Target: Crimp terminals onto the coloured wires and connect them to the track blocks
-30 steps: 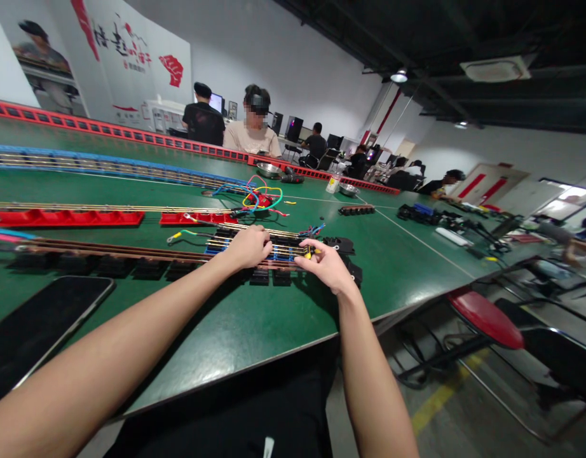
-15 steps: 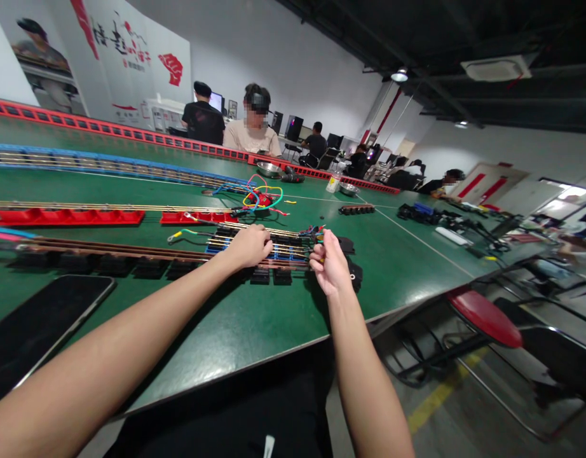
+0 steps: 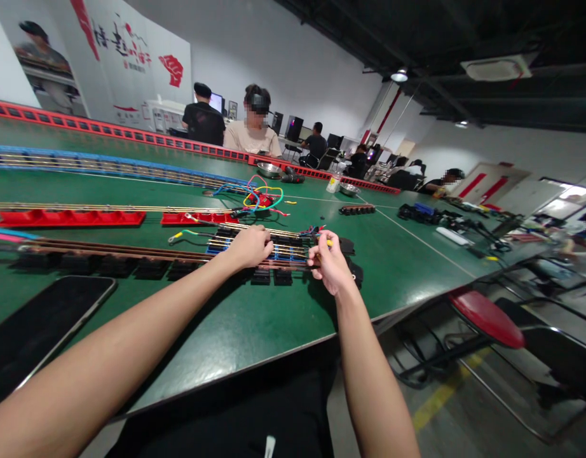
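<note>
My left hand (image 3: 251,247) lies over a rail assembly (image 3: 288,250) of brass-coloured rods in blue holders, its fingers curled down onto the rods. Close to the right end of that assembly, my right hand (image 3: 330,264) is closed in a pinch. A small yellow piece (image 3: 329,242) shows between its thumb and fingers; most of it is hidden, so its kind is unclear. Red and dark wire ends (image 3: 314,230) stick up just beyond the right fingers. A green-and-yellow lug wire (image 3: 178,236) lies left of my left hand.
Brown rails on black blocks (image 3: 145,261) run left along the green table (image 3: 217,356). A phone (image 3: 49,324) lies at the near left. Red holders (image 3: 74,218), a coil of coloured wires (image 3: 267,197) and metal bowls (image 3: 269,169) sit farther back. Across the table sits a person (image 3: 252,130).
My right hand has turned and its fingers have drawn closer together, with the yellow piece now showing at the thumb. My left hand has stayed in place.
</note>
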### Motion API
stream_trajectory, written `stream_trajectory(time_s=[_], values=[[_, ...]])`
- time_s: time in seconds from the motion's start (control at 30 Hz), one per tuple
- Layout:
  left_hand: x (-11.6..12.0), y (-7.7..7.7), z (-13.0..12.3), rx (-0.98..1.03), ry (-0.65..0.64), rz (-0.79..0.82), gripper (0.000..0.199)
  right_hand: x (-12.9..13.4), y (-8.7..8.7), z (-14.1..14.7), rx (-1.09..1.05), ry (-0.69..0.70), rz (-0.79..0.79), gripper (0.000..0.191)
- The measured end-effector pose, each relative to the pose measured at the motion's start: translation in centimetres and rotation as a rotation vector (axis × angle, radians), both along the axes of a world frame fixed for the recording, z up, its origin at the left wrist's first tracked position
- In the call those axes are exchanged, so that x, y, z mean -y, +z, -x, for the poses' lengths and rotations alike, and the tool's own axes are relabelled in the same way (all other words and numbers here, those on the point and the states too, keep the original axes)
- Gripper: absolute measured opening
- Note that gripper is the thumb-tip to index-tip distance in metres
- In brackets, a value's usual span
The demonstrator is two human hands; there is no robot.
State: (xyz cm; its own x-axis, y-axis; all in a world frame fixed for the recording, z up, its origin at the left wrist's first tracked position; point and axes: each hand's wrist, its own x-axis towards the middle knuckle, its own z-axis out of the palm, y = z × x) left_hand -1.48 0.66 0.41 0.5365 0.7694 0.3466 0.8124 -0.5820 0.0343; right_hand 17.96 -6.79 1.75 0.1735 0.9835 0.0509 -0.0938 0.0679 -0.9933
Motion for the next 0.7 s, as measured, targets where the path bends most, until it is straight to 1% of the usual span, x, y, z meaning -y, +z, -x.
stream_trajectory(time_s=[0.1,0.17,0.23,0.33,0.4,0.47,0.53,0.6,0.7], values=[[0.0,0.0,0.0,-0.01,-0.007,0.002,0.035,0.0,0.5,-0.8,0.119,-0.053,0.018,0.054],[-0.1,0.0,0.1,-0.013,-0.007,0.002,0.036,0.5,1.2,-1.6,0.16,-0.067,0.022,0.052],[-0.1,0.0,0.1,-0.011,-0.003,-0.003,0.036,2.0,1.8,-2.2,0.221,-0.098,-0.005,0.053],[-0.1,0.0,0.1,-0.006,-0.003,-0.001,0.035,5.7,2.3,-2.8,0.304,-0.072,-0.065,0.058],[-0.1,0.0,0.1,0.005,-0.008,0.004,0.035,8.6,2.3,-3.1,0.305,-0.027,-0.058,0.057],[-0.1,-0.1,0.1,0.021,-0.02,0.006,0.035,11.2,2.1,-3.4,0.287,0.021,-0.016,0.054],[-0.2,-0.2,0.1,0.034,-0.032,0.007,0.035,12.9,1.7,-3.6,0.272,0.067,0.037,0.055],[-0.3,-0.2,0.1,0.038,-0.036,0.009,0.035,13.6,1.3,-3.9,0.265,0.08,0.057,0.054],[-0.3,-0.3,0.1,0.029,-0.031,0.007,0.035,13.0,0.7,-4.1,0.272,0.088,0.07,0.053]])
